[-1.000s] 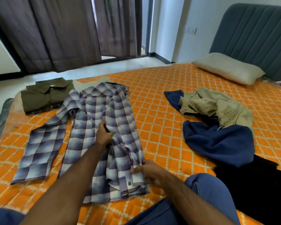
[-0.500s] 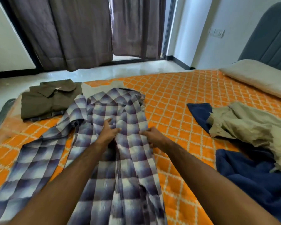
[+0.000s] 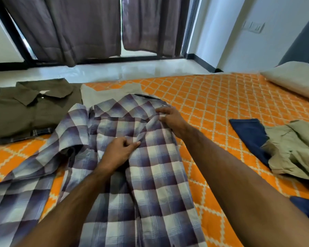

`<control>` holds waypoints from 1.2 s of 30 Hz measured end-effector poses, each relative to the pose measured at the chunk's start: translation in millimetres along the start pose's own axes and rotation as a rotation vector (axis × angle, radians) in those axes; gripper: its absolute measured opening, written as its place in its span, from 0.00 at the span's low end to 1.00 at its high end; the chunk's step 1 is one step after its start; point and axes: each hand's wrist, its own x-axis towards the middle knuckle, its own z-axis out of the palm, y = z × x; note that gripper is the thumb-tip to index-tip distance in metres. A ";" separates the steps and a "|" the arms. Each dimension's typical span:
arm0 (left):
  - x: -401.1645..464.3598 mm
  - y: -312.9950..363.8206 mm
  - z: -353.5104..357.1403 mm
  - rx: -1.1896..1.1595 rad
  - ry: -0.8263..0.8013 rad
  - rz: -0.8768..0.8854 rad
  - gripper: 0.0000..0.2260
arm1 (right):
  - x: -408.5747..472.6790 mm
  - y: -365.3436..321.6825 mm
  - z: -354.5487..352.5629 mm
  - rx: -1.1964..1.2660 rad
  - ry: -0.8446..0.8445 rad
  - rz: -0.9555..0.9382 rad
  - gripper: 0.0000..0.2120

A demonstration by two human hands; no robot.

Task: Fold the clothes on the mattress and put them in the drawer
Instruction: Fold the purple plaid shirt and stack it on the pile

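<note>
Pinching plaid shirt (image 3: pixel 150 166) on mattress (image 3: pixel 212 107): both hands.

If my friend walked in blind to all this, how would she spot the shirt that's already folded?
Start at the orange patterned mattress and go to its far left corner, near the dark curtains. There lies the olive-brown collared shirt, folded into a neat rectangle. Unlike the purple-and-white checked shirt spread beside it, it is plain-coloured and no hand touches it.

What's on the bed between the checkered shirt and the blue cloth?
Nothing but bare orange mattress, seen from the head camera. The checkered shirt lies left, the blue cloth right, with only the person's right forearm reaching over that stretch nearer the camera.
</note>
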 end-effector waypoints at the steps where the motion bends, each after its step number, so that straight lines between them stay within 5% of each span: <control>1: 2.5 0.4 -2.1 0.035 0.007 0.008 0.20 | 1.5 2.1 0.2 0.026 0.031 0.010 0.19; 7: 0.3 7.1 -12.3 0.196 -0.053 0.073 0.25 | 8.5 17.0 7.3 0.039 0.093 0.034 0.25; 10: -0.7 1.6 -12.5 0.244 -0.076 0.129 0.17 | 14.1 15.0 0.2 0.008 0.067 0.005 0.24; 13: -7.5 -3.7 -3.7 0.412 0.041 0.231 0.12 | 16.7 12.3 -6.3 -0.028 0.213 -0.070 0.19; 18: -4.9 4.5 6.7 0.506 0.161 0.121 0.17 | 9.4 15.3 -13.7 -0.140 0.383 -0.129 0.08; 24: -46.5 9.9 -7.9 -0.257 -0.067 -0.168 0.20 | -115.1 44.7 -14.0 -0.276 0.209 -0.116 0.14; 28: -95.8 14.6 -7.6 -0.336 -0.229 -0.250 0.22 | -199.3 61.5 -16.3 -0.188 0.134 0.001 0.17; 36: -166.2 22.0 14.5 -0.236 -0.166 -0.245 0.29 | -318.3 57.9 -21.9 -0.182 -0.019 0.236 0.26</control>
